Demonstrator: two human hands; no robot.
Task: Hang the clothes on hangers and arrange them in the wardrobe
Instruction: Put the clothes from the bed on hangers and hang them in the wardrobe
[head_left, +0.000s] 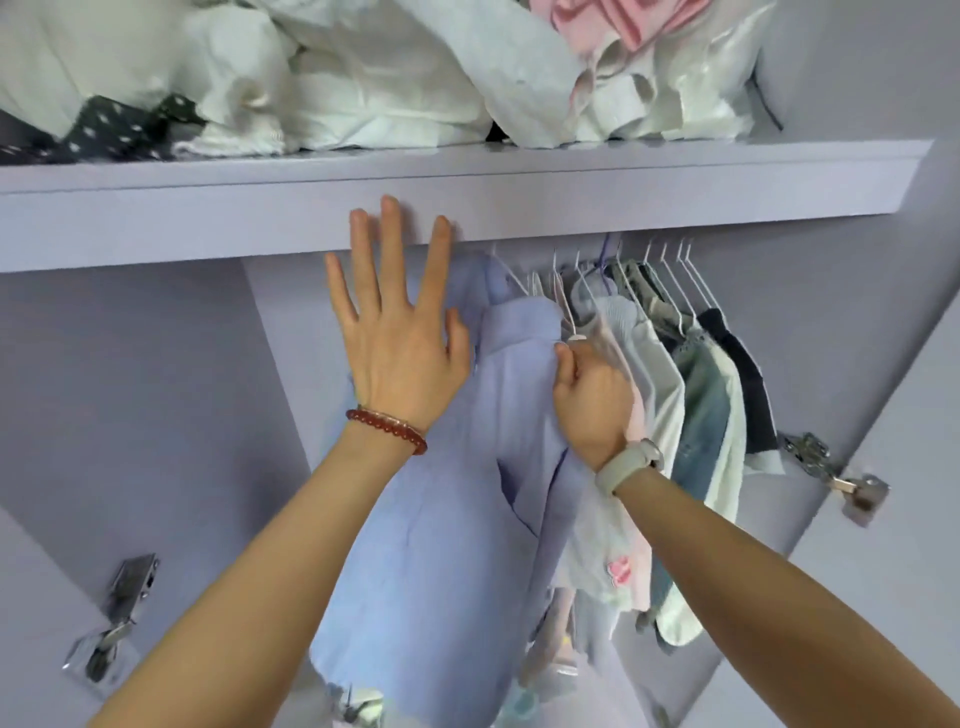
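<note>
Our right hand (589, 397) pinches the blue shirt (447, 519) to settle it; our left hand (400, 332), fingers spread, steadies it.

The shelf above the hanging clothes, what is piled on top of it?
On the shelf lie crumpled white fabrics, a dark polka-dot cloth and something pink. Whatever lies behind the pile is hidden.
</note>
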